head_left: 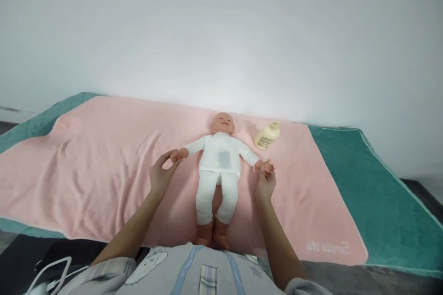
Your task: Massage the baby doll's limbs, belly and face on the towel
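Note:
A baby doll (219, 159) in a white top and white leggings lies on its back on a pink blanket (104, 161), its head toward the wall and its bare feet toward me. Both its arms are spread out to the sides. With thumb and fingers, my left hand (162, 173) grips the doll's hand on the left. On the other side, my right hand (266, 183) holds the doll's other hand from below. A pale yellow pump bottle (267, 136) rests tilted on the blanket, up and to the right of the doll's head and arm.
Under the pink blanket spreads a green cloth (374, 198), showing at both sides. A plain white wall (221, 32) rises right behind. Dark surfaces and a white curved object (62, 272) are at the lower left, near my sleeve.

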The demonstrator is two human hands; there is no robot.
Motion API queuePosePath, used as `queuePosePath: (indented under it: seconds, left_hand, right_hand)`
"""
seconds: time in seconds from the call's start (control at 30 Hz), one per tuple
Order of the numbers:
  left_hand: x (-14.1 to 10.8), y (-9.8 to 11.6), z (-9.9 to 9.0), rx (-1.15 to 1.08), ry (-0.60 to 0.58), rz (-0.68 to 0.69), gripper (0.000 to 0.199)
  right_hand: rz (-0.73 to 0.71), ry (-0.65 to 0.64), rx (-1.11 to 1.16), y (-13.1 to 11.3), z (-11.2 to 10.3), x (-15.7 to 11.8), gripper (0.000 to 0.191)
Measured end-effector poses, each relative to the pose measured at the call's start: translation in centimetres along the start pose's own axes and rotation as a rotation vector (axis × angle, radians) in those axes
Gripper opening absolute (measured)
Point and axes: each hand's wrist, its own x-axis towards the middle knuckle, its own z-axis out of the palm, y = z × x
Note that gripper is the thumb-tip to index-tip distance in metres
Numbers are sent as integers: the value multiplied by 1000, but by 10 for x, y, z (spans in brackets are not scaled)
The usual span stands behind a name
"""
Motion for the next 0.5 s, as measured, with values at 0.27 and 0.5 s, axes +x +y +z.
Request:
queuePosePath:
  seconds: [0.27,0.5]
  left_hand:
    - [-8,34,49,73,-190,658,23]
    - [-17,40,83,114,-320,888,24]
  right_hand:
    - [-337,-271,-196,-31,29,-26,36]
    - [-810,-508,-461,-25,44,-36,34]
